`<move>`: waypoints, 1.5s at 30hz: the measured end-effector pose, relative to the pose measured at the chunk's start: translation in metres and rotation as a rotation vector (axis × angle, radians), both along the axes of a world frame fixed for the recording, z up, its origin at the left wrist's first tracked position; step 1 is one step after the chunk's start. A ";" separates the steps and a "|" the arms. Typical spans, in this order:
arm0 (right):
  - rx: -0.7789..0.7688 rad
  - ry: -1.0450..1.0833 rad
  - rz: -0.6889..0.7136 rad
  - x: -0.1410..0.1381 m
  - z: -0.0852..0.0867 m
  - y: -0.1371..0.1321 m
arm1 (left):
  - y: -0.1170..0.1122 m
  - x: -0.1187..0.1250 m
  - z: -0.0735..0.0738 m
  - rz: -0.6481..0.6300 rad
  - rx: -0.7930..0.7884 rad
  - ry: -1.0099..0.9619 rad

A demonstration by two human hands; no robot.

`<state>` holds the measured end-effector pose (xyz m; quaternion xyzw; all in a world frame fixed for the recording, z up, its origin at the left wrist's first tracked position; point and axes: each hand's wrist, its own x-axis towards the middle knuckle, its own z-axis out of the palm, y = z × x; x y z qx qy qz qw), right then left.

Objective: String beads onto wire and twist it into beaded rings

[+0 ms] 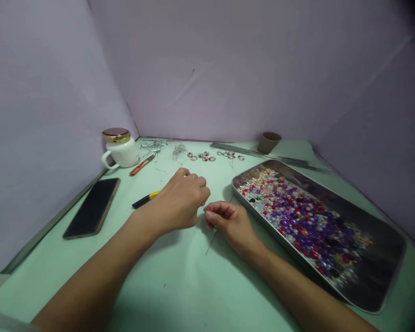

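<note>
Over the middle of the table, my left hand [185, 198] is closed with its back toward me. Its fingertips are hidden, so what it grips does not show. Just to the right, my right hand [232, 225] pinches thumb and forefinger together; a tiny pale speck shows at the fingertips, too small to name. The two hands nearly meet. A thin dark wire [210, 243] shows below the right fingers; whether it is held or lies on the table I cannot tell. A yellow-and-black handled tool [145, 199] lies partly hidden behind my left wrist.
Right of my hands stands a metal tray [280, 237] of mixed beads [290, 216]. Behind lie beaded wire rings [204, 157], tangled wire [180, 150], long straight wires [256, 152] and a brown cup [269, 143]. Leftward are a lidded mug [122, 152], orange snips [141, 166] and a phone [91, 210].
</note>
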<state>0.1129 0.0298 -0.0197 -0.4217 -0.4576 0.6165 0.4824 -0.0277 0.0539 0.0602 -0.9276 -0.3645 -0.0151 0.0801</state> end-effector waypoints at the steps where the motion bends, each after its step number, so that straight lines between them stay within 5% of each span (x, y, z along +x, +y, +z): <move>1: 0.017 -0.012 0.005 0.000 -0.002 0.000 | 0.000 0.000 0.000 -0.003 0.009 0.005; 6: 0.101 -0.040 -0.065 0.001 -0.010 0.000 | -0.004 0.004 -0.001 -0.008 0.097 -0.083; 10: 0.065 -0.014 -0.208 0.002 -0.007 0.003 | -0.007 0.011 -0.006 0.292 0.113 -0.409; 13: 0.006 0.078 -0.210 0.003 -0.005 0.005 | -0.004 0.013 -0.013 0.520 -0.246 -0.568; 16: -0.032 0.140 -0.192 0.002 -0.005 0.004 | 0.003 0.012 -0.019 0.507 -0.605 -0.709; 20: -0.023 0.160 -0.183 0.001 -0.006 0.004 | 0.010 0.006 -0.023 0.492 -0.818 -0.858; 33: -0.023 0.121 -0.194 0.002 -0.009 0.003 | 0.003 0.008 -0.020 0.451 -0.646 -0.754; 45: -0.012 0.135 -0.031 0.003 -0.002 0.001 | 0.012 -0.002 -0.025 0.348 -0.605 -0.709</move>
